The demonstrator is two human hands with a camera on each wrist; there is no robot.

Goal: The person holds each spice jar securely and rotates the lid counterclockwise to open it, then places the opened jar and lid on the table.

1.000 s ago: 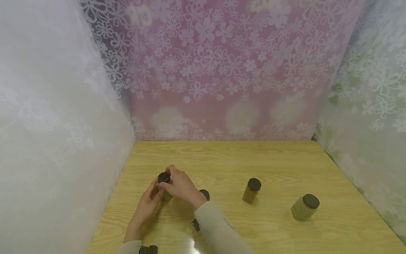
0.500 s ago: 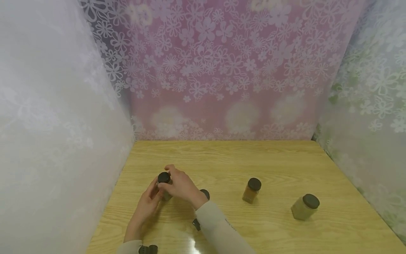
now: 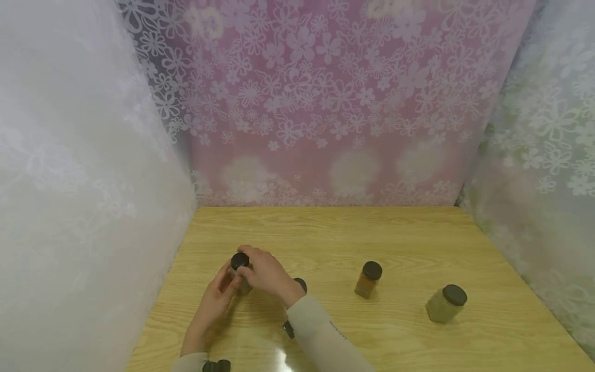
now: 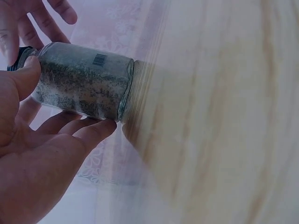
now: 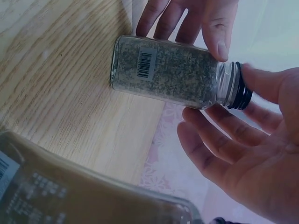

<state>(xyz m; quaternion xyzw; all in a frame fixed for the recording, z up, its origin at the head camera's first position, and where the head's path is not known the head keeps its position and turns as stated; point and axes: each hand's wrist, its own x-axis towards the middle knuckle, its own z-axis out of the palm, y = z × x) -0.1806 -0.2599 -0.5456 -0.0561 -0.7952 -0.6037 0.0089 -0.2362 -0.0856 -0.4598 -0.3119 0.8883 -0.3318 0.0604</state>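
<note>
A square glass spice jar [image 4: 84,81] with grey-green speckled contents and a barcode label stands upright on the table. My left hand [image 3: 217,300] holds it, thumb near the shoulder and fingers around the far side. My right hand [image 3: 267,274] grips the black lid [image 3: 239,260] between thumb and fingers. Below the lid, the ridged glass neck [image 5: 225,84] shows in the right wrist view. A second jar [image 5: 88,186] with brownish contents stands close by my right wrist. In the head view, the right forearm hides most of it.
On the right side of the wood-grain table [image 3: 334,232] stand an orange-brown spice jar [image 3: 367,284] and a wider jar [image 3: 443,306] with pale greenish contents, both black-lidded. Floral sheets [image 3: 316,103] enclose the back and sides. Small black devices [image 3: 217,366] sit by both wrists.
My right hand's fingers have shifted slightly around the lid, the top finger moving left. The left hand and the held jar stay in place.
</note>
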